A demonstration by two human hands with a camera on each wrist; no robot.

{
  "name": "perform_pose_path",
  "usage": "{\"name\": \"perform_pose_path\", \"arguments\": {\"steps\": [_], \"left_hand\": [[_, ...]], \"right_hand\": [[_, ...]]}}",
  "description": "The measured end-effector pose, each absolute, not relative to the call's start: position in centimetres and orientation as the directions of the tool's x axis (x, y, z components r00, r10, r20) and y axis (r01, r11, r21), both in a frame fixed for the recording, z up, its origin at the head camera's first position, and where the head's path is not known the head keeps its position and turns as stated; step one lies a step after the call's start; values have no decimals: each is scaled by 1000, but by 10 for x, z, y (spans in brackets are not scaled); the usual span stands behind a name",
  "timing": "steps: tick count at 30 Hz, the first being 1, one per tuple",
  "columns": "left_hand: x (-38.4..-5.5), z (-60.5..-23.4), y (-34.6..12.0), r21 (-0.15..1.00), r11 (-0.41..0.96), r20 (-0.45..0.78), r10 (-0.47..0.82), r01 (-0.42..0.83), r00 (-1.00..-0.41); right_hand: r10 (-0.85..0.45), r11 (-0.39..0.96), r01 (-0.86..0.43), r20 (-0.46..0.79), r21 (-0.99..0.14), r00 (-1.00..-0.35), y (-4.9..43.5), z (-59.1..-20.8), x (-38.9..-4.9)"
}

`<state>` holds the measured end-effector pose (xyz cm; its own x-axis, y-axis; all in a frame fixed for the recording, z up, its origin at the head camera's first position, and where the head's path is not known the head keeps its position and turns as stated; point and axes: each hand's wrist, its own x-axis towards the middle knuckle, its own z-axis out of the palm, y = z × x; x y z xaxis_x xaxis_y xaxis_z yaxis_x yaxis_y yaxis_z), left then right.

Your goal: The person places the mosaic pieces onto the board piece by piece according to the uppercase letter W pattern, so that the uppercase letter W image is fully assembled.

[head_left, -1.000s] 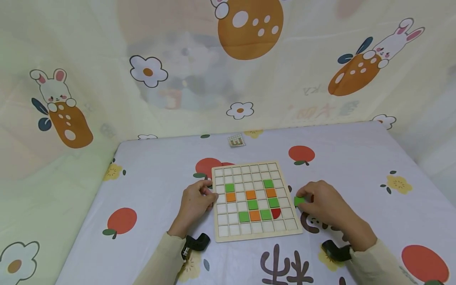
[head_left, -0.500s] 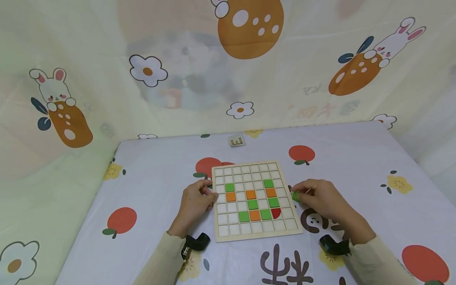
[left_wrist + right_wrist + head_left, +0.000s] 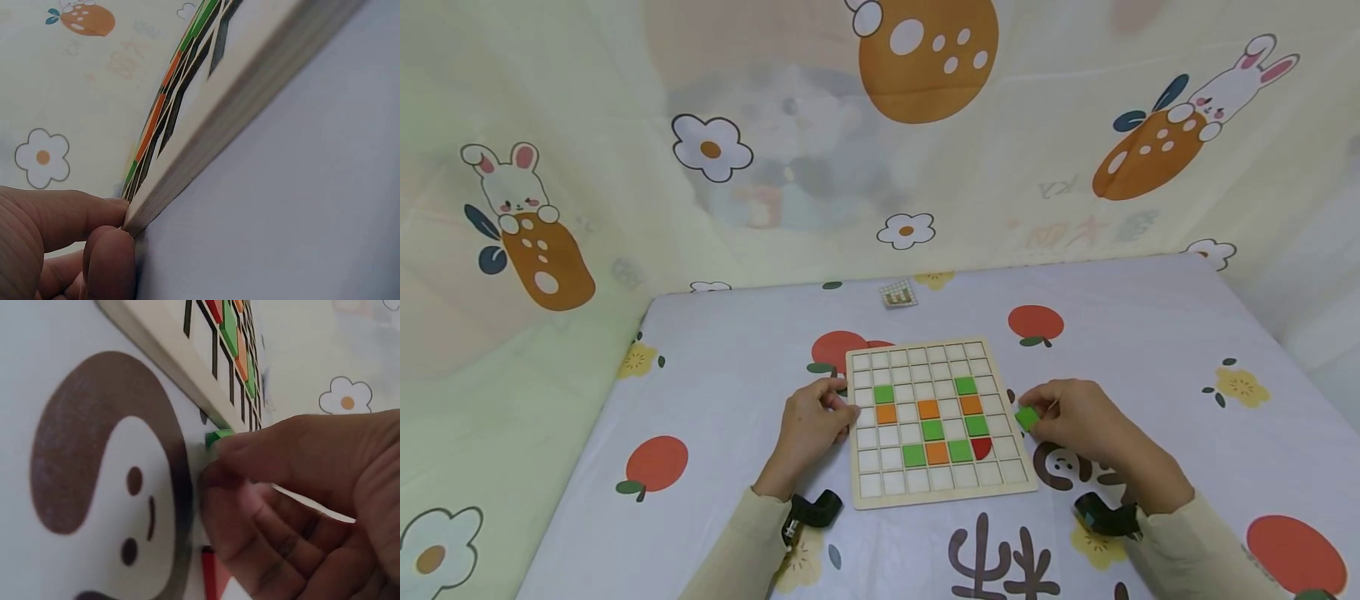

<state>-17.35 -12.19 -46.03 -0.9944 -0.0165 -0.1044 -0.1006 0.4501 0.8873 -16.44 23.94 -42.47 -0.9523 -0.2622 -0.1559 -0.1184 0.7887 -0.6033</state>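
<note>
A square wooden grid board [image 3: 942,492] lies on the table. Green, orange and white squares and a rounded red piece [image 3: 981,449] fill its cells. At the board's left edge, my left hand [image 3: 808,427] pinches the frame between thumb and finger; the left wrist view shows the fingertips [image 3: 115,215] at the frame's side. Just off the right edge, my right hand [image 3: 1078,417] pinches a small green square tile [image 3: 1027,418] between thumb and fingertips. In the right wrist view the green tile [image 3: 217,436] peeks out past the fingers, close to the board's side.
A small card with a grid pattern [image 3: 898,295] lies at the table's back. Behind it hangs a printed curtain [image 3: 805,258]. Below the right hand, a partly hidden red shape [image 3: 215,572] shows in the right wrist view. The tablecloth [image 3: 737,350] has fruit and flower prints.
My right hand has shifted slightly up and towards the board with the green tile, which has turned between the fingers. The left hand and board stay in place.
</note>
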Motion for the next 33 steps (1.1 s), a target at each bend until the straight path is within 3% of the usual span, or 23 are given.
{"name": "perform_pose_path", "arguments": {"steps": [8,20,33], "left_hand": [[-174,-462,-122,885,458,-94,-7,-87,-996],[-173,-461,-123,886,457,-85,1,-75,-996],[-174,-464,-123,886,458,-80,-3,-72,-997]], "right_hand": [[-264,837,-144,-159,-528,-951,235,-419,-164],[-261,781,-152,-97,-606,-960,200,-419,-165],[-381,715,-263,-46,-648,-924,141,-425,-171]]}}
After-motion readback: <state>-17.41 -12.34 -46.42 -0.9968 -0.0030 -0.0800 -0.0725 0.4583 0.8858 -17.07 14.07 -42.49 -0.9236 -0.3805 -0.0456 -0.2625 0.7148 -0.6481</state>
